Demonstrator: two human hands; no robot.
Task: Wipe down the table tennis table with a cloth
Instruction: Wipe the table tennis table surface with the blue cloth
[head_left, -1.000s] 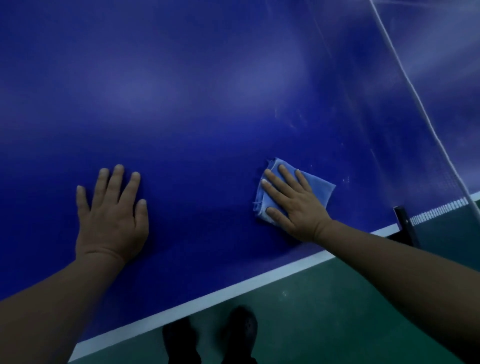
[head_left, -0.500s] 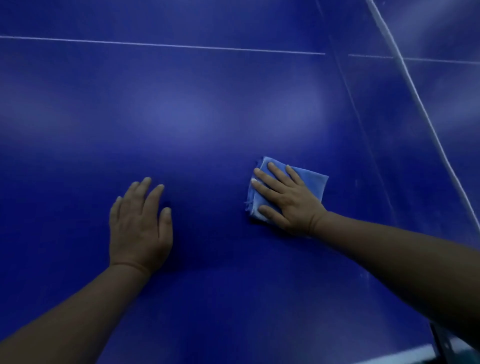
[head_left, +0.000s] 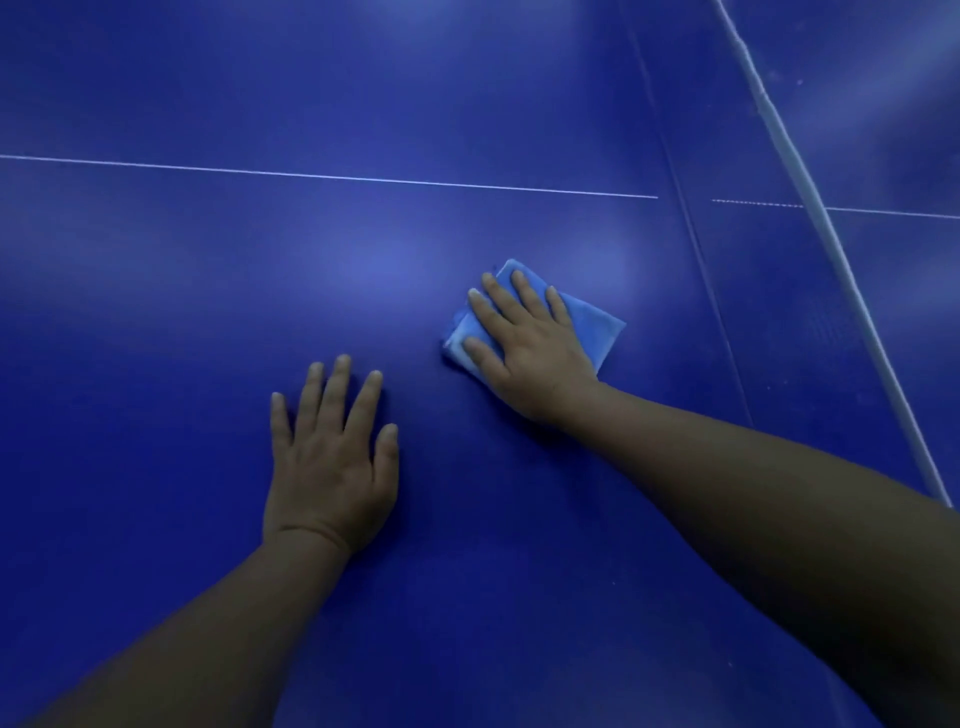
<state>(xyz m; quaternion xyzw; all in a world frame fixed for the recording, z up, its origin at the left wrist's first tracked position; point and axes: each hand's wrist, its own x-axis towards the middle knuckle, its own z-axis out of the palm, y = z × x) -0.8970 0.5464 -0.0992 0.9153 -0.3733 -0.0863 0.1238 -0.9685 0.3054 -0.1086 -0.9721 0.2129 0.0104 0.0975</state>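
Pressing my right hand (head_left: 524, 345), fingers straight, on the folded cloth (head_left: 597, 332); my left hand (head_left: 330, 462) rests flat, fingers spread, on the blue counter (head_left: 156, 312).

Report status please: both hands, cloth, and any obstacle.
Left hand flat on table, open. Right hand pressing folded blue cloth, fingers straight. Net to the right; nothing in the way.

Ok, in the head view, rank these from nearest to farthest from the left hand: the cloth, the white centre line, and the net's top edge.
From the left hand, flat on the table tennis table:
1. The cloth, just up and to the right, under the right hand.
2. The white centre line, across the table beyond the fingers.
3. The net's top edge, far right.
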